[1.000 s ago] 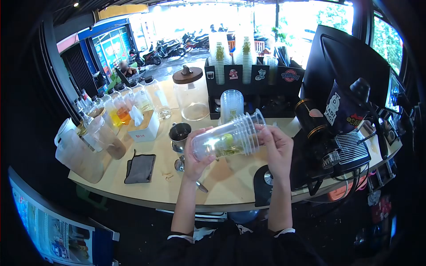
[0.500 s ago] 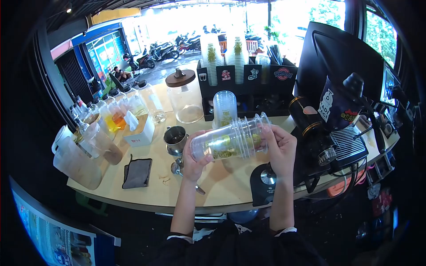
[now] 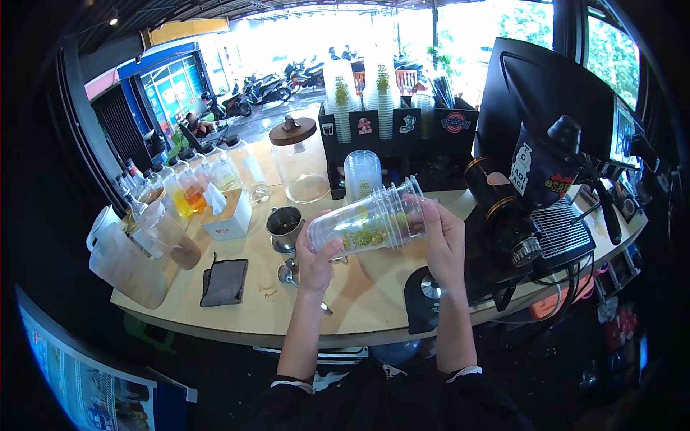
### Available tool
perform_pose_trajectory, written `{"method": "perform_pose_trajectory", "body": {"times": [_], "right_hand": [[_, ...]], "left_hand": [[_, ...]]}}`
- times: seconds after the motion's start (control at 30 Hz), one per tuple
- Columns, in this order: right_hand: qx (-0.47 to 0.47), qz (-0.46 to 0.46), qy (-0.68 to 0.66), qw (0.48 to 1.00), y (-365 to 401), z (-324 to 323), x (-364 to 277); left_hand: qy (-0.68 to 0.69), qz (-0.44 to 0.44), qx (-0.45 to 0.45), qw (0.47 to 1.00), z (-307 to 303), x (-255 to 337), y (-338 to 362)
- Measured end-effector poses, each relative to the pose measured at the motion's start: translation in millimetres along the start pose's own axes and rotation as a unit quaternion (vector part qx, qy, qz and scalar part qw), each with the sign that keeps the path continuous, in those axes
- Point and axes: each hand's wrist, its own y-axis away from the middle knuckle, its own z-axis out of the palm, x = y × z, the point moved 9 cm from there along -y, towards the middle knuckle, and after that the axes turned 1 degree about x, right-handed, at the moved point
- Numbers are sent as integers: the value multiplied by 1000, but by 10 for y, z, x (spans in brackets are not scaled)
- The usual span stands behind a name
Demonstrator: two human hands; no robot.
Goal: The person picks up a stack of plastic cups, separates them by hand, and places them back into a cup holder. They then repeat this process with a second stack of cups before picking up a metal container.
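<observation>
A short nested stack of clear plastic cups (image 3: 363, 228) with green-gold print lies sideways in the air between both hands. My left hand (image 3: 316, 260) is closed around the base end. At the rim end, my right hand (image 3: 444, 241) grips the edges with thumb and fingers; part of its fingers is hidden behind the clear plastic. Behind the held stack, another stack of plastic cups (image 3: 362, 169) stands upside down on the counter. Left of my left hand are a metal cup (image 3: 285, 228) and a spoon (image 3: 287, 276).
The wooden counter (image 3: 374, 309) carries a grey cloth (image 3: 224, 281), tissue box (image 3: 228, 219), pitchers (image 3: 129, 262), bottles and a lidded glass jar (image 3: 298, 165). A black organizer (image 3: 402, 147) with cup stacks stands behind. To the right are a black scale-like device (image 3: 422, 305) and coffee machine (image 3: 557, 230).
The held cup stack has shifted slightly, its rim end moving a little left and up. My right hand has moved slightly left with it, and both hands still grip the stack.
</observation>
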Motion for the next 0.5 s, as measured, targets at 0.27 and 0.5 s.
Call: {"method": "perform_pose_trajectory", "body": {"times": [0.27, 0.5], "right_hand": [[-29, -12, -24, 999, 14, -7, 22], [-28, -25, 11, 999, 63, -27, 22]], "left_hand": [[-22, 18, -3, 1000, 24, 81, -23], [-27, 17, -12, 999, 89, 13, -6]]}}
